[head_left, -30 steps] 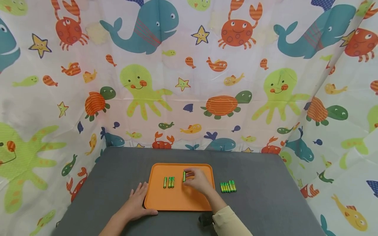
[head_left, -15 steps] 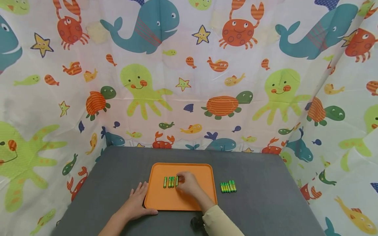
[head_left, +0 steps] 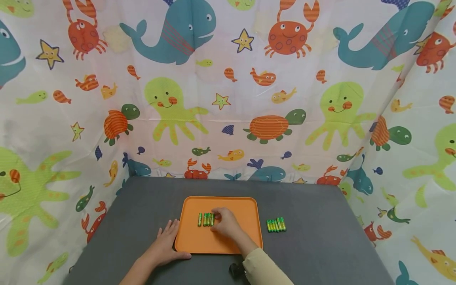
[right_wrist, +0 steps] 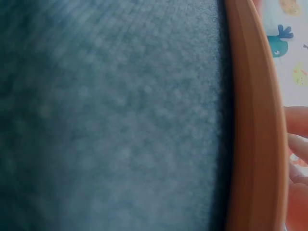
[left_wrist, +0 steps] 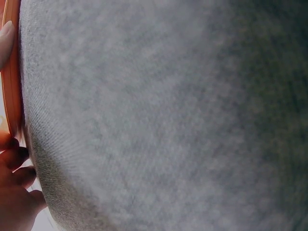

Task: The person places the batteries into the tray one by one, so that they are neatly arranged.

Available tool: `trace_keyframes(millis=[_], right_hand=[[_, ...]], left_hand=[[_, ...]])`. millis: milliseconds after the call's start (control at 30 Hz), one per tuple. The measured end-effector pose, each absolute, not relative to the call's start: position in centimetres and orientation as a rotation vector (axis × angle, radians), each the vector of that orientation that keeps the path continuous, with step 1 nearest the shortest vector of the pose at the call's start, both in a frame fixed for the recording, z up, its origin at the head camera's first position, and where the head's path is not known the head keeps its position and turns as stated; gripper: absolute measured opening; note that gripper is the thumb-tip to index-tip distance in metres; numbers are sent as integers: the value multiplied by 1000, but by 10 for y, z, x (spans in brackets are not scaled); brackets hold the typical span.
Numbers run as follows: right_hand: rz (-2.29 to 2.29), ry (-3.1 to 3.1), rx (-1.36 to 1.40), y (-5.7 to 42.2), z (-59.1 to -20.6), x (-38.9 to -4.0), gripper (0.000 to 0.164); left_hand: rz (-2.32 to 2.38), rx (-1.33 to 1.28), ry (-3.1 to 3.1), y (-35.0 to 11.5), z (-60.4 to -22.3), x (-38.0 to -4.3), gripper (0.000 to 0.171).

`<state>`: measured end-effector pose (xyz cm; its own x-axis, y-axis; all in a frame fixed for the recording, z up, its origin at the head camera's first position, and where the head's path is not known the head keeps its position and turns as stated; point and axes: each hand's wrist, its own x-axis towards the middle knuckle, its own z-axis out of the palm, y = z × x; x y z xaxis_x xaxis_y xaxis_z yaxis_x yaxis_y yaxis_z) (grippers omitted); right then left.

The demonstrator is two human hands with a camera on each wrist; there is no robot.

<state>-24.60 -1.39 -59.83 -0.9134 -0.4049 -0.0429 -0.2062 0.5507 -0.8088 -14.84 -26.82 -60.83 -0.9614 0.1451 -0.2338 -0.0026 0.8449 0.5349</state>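
Note:
An orange tray (head_left: 197,242) lies on the grey table, with a row of several small green batteries (head_left: 205,219) upright in view on its left half. My right hand (head_left: 228,225) reaches over the tray and pinches the rightmost battery (head_left: 212,219) of that row between thumb and fingertips, close beside its neighbours. My left hand (head_left: 164,243) rests at the tray's left side, fingers spread and thumb along the front corner. In the left wrist view, the fingers (left_wrist: 17,168) show beside the tray's rim (left_wrist: 12,91). The right wrist view mostly shows the tray's side (right_wrist: 257,125), with part of the fingers behind it.
Right of the tray, a tight row of several more green batteries (head_left: 276,225) lies on the grey table (head_left: 306,245). A dark object (head_left: 236,270) sits under the right wrist. Cloth curtains (head_left: 228,118) printed with sea animals close off the back and sides.
My right hand has moved left across the tray, bringing its battery up against the others in the row. The left hand has stayed in place at the tray's edge.

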Motion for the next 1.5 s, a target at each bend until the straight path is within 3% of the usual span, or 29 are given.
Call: trace_keyframes(millis=[733, 1500], right_hand=[[-1487, 2467, -467, -1, -590, -244, 61], [-1658, 2568, -387, 98, -557, -248, 54]], left_hand=[[805, 110, 2756, -264, -602, -149, 134], [818, 87, 2744, -265, -608, -152, 136]])
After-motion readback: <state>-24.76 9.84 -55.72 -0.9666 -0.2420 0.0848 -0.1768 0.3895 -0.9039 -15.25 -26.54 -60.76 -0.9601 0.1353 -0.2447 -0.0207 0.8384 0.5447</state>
